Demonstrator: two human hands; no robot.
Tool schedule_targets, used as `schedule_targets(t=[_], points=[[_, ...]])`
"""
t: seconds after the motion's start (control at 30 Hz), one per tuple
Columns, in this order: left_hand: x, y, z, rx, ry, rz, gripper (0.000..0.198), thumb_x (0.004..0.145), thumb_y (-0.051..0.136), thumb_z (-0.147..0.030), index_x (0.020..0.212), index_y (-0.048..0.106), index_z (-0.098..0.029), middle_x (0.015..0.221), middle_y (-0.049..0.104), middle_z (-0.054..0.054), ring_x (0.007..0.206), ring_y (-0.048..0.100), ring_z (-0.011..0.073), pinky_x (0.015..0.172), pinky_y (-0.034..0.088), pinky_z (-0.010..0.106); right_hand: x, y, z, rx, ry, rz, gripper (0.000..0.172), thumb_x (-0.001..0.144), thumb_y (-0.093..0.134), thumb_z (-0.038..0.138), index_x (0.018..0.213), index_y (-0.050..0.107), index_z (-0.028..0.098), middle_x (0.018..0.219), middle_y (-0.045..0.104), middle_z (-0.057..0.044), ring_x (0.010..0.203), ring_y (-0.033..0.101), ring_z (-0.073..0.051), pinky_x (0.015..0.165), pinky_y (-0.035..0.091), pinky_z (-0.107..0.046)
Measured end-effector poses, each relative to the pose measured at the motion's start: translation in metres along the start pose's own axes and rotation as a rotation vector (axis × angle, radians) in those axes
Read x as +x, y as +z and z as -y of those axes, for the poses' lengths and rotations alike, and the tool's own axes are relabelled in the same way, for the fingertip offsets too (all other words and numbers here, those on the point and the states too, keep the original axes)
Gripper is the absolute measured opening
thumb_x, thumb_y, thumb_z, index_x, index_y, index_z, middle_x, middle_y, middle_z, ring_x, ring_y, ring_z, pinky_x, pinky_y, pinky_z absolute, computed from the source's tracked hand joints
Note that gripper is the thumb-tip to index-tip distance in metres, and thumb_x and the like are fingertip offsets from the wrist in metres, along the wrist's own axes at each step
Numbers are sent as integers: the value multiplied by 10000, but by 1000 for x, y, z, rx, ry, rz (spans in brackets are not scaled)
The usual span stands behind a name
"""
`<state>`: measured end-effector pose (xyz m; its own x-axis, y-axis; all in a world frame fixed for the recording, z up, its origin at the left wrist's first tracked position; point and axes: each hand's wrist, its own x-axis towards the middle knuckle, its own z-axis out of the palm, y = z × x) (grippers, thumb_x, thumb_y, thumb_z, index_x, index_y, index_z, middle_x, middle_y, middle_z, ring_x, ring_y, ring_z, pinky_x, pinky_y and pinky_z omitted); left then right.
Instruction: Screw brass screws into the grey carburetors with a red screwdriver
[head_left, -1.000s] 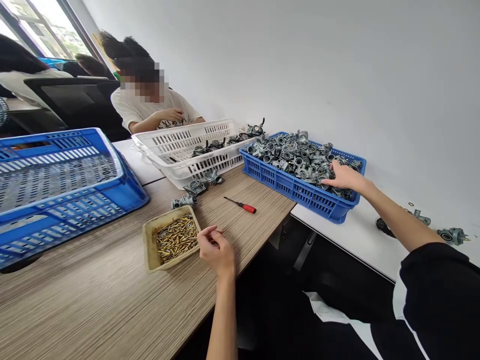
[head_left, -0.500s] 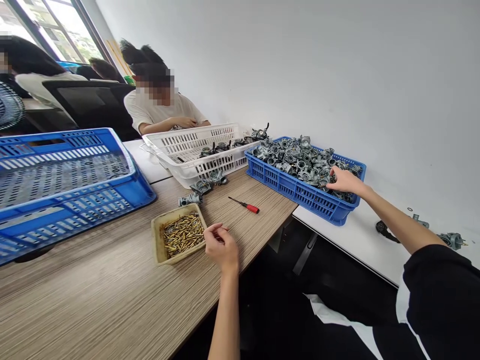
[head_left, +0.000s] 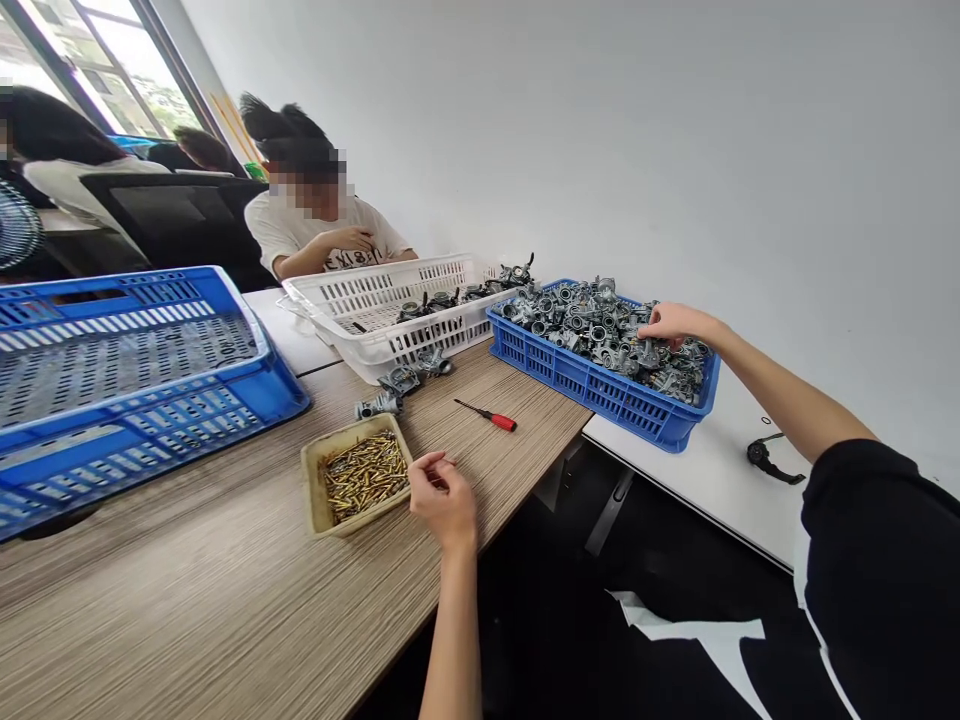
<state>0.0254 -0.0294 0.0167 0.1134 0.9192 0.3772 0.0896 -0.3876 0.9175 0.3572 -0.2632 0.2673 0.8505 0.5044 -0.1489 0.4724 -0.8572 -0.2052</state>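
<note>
My right hand reaches into the blue crate heaped with grey metal carburetors. Its fingers are closed on a carburetor among the others, which they partly cover. My left hand hovers at the right rim of a small cream tub filled with brass, pin-like parts. The left fingers are curled together, and whatever they hold is hidden. A red-handled screwdriver lies on the wooden table beyond the left hand. Several loose carburetors lie just behind the tub.
A white basket holding several carburetors with black parts stands behind. To the left is a large blue crate. A person sits across the table. A black watch-like strap lies on the white table at right.
My right hand has shifted slightly left and up over the carburetors, its fingers now closer together. The left hand stays beside the tub. The seated person's hand has risen.
</note>
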Motion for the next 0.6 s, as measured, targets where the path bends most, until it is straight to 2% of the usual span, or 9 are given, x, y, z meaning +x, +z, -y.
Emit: schedule_targets(t=[0.13, 0.37, 0.5, 0.6], points=[[0, 0, 1, -6, -3, -1, 146, 939, 477, -272, 995, 592, -202, 803, 652, 3, 674, 606, 162, 740, 487, 312, 9, -12, 2, 32, 47, 55, 508, 689, 838, 660, 767, 613, 212, 552, 538, -25, 618, 653, -257, 585, 607, -408], [0, 0, 0, -14, -9, -1, 139, 925, 480, -269, 976, 589, -200, 806, 648, 10, 662, 586, 165, 724, 472, 314, 7, -14, -11, 121, 168, 134, 534, 687, 844, 680, 782, 618, 205, 606, 562, -23, 678, 664, -246, 677, 645, -432], [1, 0, -1, -7, -4, 0, 140, 921, 483, -267, 975, 592, -199, 812, 649, 9, 663, 583, 161, 719, 466, 310, -3, -23, -24, 199, 180, 115, 510, 717, 847, 651, 783, 606, 207, 592, 526, 7, 588, 606, -186, 648, 649, -390], [1, 0, -1, 0, -3, 0, 147, 924, 478, -265, 983, 594, -197, 815, 651, 6, 672, 591, 159, 722, 470, 306, -12, -39, -45, 214, 184, 65, 493, 724, 866, 625, 776, 609, 208, 612, 531, 1, 565, 577, -164, 629, 651, -364]])
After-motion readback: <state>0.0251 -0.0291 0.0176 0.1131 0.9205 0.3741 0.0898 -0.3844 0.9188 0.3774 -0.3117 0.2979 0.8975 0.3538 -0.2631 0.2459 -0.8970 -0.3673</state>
